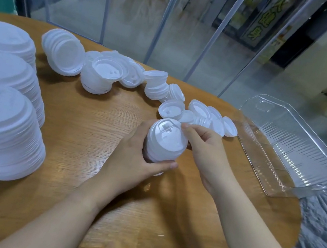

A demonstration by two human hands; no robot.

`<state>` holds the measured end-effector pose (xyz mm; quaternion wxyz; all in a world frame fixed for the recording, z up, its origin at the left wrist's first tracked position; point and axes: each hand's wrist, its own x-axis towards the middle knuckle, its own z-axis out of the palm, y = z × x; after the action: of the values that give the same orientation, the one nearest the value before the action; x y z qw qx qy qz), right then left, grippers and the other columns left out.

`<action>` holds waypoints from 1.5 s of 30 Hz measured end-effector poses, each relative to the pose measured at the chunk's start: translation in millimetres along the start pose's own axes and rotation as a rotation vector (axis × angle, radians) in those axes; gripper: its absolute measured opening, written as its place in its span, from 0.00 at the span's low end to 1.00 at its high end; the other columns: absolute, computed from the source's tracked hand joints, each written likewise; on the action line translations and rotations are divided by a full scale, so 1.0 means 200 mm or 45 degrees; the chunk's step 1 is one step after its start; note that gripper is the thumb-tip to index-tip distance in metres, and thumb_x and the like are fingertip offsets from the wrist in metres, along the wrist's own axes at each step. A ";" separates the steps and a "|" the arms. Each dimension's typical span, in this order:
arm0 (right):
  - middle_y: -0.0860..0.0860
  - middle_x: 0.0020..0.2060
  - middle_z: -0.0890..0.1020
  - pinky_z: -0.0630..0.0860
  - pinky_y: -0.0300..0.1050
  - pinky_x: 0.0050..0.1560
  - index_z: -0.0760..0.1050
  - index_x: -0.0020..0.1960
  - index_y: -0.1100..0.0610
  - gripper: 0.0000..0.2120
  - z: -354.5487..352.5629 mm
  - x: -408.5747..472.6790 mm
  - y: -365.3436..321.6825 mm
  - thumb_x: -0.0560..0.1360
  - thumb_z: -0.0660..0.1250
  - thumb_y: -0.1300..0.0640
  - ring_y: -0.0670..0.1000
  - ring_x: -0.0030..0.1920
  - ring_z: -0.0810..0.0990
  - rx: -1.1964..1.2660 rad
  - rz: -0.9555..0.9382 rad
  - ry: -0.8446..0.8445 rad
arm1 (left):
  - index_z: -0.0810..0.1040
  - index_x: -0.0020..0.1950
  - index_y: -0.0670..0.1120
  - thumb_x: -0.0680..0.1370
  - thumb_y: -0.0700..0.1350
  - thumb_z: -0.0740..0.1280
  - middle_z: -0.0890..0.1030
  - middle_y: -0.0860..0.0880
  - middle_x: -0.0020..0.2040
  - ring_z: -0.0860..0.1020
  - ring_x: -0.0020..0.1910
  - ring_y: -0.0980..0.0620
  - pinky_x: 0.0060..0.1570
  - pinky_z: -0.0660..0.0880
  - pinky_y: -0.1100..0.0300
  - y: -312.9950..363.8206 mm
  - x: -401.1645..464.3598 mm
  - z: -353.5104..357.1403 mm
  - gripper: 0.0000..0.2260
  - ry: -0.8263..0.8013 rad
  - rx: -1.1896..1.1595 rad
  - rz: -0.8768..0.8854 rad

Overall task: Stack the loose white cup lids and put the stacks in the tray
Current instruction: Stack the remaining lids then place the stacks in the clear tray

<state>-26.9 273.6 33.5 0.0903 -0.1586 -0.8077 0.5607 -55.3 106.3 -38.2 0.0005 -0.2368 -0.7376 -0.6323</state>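
Note:
A short stack of white cup lids stands in the middle of the wooden table. My left hand grips its side, thumb across the front. My right hand holds the stack's right side, fingertips at the top lid's rim. Loose white lids lie just behind, between my hands and the clear plastic tray at the right, which holds nothing. More loose lids and short stacks stretch in a row to the back left.
Three tall stacks of larger white lids stand at the left edge. A tipped stack of lids lies behind them. The tray overhangs the table's right edge. Clear curtain strips hang beyond the far edge.

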 end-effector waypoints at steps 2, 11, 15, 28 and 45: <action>0.52 0.48 0.87 0.78 0.59 0.64 0.86 0.48 0.55 0.14 0.01 0.00 0.00 0.79 0.68 0.46 0.56 0.56 0.84 -0.058 -0.014 0.011 | 0.72 0.68 0.62 0.65 0.56 0.84 0.80 0.61 0.60 0.78 0.61 0.57 0.61 0.77 0.51 0.00 0.00 0.00 0.35 -0.005 -0.011 -0.003; 0.43 0.54 0.85 0.76 0.34 0.55 0.81 0.61 0.51 0.17 0.02 -0.08 -0.01 0.76 0.74 0.45 0.41 0.57 0.82 -0.232 -0.352 0.035 | 0.72 0.68 0.61 0.66 0.55 0.84 0.81 0.62 0.59 0.79 0.60 0.58 0.59 0.77 0.55 0.02 -0.01 -0.01 0.34 -0.020 -0.033 -0.004; 0.36 0.62 0.80 0.69 0.27 0.61 0.77 0.69 0.50 0.33 0.04 -0.13 0.00 0.68 0.79 0.40 0.35 0.64 0.76 -0.431 -0.429 -0.073 | 0.71 0.69 0.61 0.66 0.55 0.82 0.80 0.62 0.59 0.78 0.59 0.60 0.56 0.76 0.59 0.00 0.00 -0.01 0.35 -0.017 0.005 -0.010; 0.39 0.63 0.80 0.71 0.33 0.65 0.73 0.74 0.48 0.34 -0.02 -0.04 -0.01 0.73 0.64 0.32 0.39 0.66 0.77 -0.470 -0.460 -0.221 | 0.72 0.68 0.62 0.66 0.56 0.84 0.80 0.62 0.59 0.79 0.60 0.58 0.59 0.78 0.54 0.00 -0.01 -0.01 0.34 -0.030 -0.026 -0.025; 0.50 0.52 0.81 0.64 0.49 0.60 0.82 0.52 0.54 0.04 -0.01 0.52 0.06 0.78 0.70 0.58 0.55 0.60 0.76 -1.664 -0.790 -0.259 | 0.64 0.73 0.64 0.59 0.67 0.81 0.77 0.65 0.65 0.75 0.65 0.61 0.64 0.75 0.53 -0.02 0.00 0.00 0.46 -0.004 0.064 -0.023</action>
<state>-120.8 316.5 18.9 0.0563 0.1089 -0.9896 -0.0755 -57.7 105.4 -41.7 -0.0005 -0.2309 -0.7555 -0.6132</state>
